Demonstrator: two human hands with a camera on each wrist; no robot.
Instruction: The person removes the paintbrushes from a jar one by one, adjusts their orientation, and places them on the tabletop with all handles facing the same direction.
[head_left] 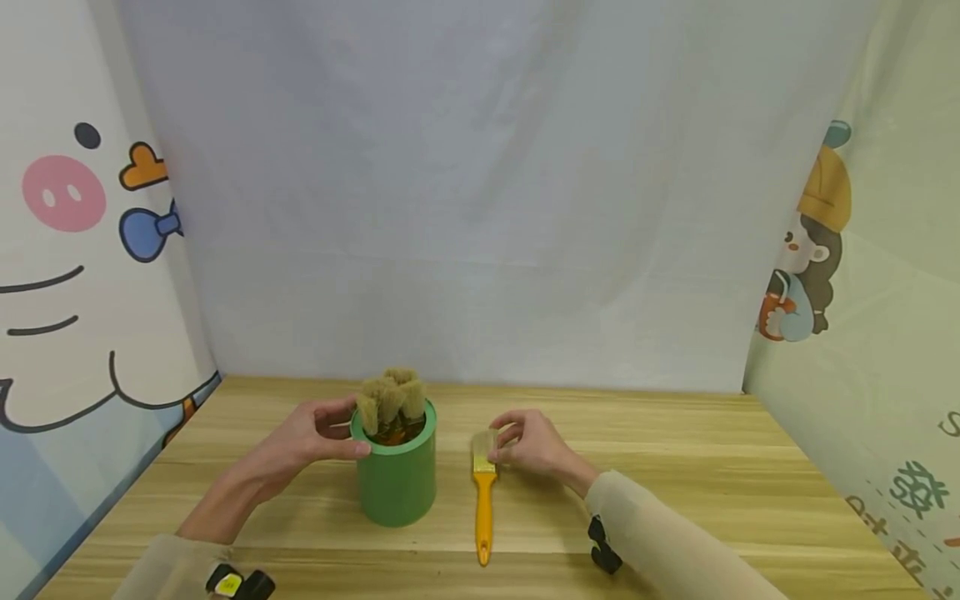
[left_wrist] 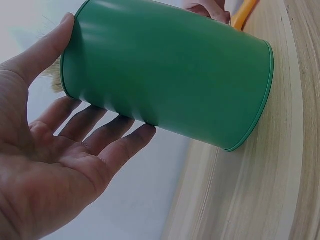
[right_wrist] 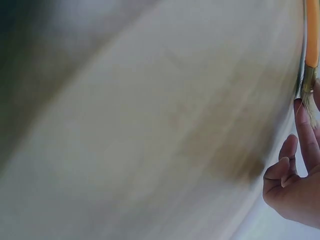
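Observation:
A green cylindrical pot (head_left: 397,487) stands upright on the table, with several brushes (head_left: 392,398) in it, bristles up. My left hand (head_left: 318,433) grips the pot from the left, thumb at the rim and fingers on the far side; the left wrist view shows this hand (left_wrist: 65,145) against the green wall (left_wrist: 165,70). Right of the pot lies a flat paintbrush (head_left: 483,508), its yellow-orange handle toward me. My right hand (head_left: 531,444) pinches its bristles. In the right wrist view the bristles (right_wrist: 309,105) sit between thumb and finger of that hand (right_wrist: 300,185), partly cut off.
A wood-grain table (head_left: 637,500) lies beneath everything. Behind it hangs a plain pale curtain (head_left: 480,208). Printed cloths with cartoon figures flank it on the left (head_left: 67,333) and right (head_left: 862,375).

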